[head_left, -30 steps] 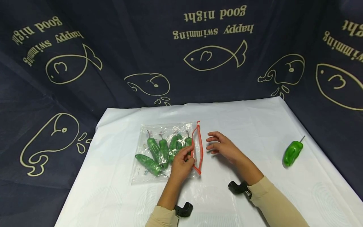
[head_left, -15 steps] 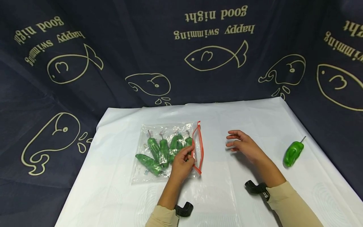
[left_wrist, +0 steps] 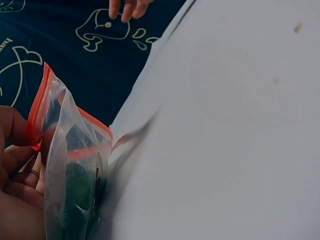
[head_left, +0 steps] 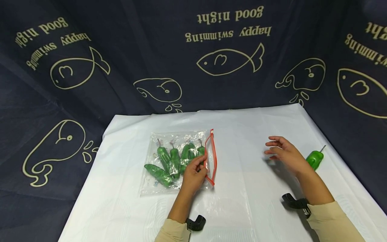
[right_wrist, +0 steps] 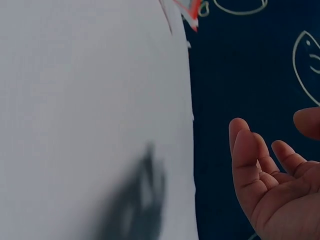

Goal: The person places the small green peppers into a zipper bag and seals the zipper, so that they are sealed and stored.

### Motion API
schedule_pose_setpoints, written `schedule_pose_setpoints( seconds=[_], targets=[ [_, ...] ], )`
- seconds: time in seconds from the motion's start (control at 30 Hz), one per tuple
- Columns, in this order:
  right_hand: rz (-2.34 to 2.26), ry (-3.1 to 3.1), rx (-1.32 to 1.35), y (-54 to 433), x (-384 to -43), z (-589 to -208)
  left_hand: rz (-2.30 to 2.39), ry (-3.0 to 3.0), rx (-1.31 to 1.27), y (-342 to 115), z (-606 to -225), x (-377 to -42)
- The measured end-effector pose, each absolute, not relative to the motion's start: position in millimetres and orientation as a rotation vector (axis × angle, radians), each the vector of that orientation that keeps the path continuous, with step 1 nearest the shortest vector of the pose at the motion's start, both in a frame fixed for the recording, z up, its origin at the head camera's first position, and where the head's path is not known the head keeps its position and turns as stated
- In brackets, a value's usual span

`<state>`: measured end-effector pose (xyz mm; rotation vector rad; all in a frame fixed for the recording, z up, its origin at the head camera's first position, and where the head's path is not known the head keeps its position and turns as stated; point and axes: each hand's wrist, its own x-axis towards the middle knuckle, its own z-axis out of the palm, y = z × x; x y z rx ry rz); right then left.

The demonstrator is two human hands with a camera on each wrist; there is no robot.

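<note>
My left hand (head_left: pixel 193 174) pinches the red-edged mouth of a clear zip bag (head_left: pixel 154 137); in the left wrist view the red zip strip (left_wrist: pixel 37 120) runs between thumb and fingers, and the mouth gapes. Inside the bag lie several green peppers (head_left: pixel 174 163), most with thin stems pointing away from me. On the right side of the table, one loose green pepper (head_left: pixel 315 159) is partly hidden behind my right hand (head_left: pixel 285 154). That hand hovers above the cloth with fingers loosely bent and nothing in them, as the right wrist view of the hand (right_wrist: pixel 280 190) also shows.
A white cloth (head_left: pixel 242 124) covers the table. Dark blue fabric (head_left: pixel 169 27) printed with fish and whales rises behind the table and along both sides. Each wrist wears a black camera mount (head_left: pixel 196 223).
My right hand has moved steadily right, away from the bag's mouth, and now overlaps the loose pepper. My left hand and the bag have stayed in place.
</note>
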<state>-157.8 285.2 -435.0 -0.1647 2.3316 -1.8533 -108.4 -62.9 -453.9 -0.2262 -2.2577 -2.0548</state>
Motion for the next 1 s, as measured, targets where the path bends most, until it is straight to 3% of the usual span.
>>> schedule_pose_setpoints(
  seconds=[0.73, 1.0],
  targets=[
    [-2.046, 2.388, -0.146, 363, -121, -442, -2.076, -2.260, -0.212, -62, -453, -108],
    [-1.758, 2.711, -0.029, 372, -115, -448, -2.071, -2.260, -0.205, -62, -452, -108]
  ],
)
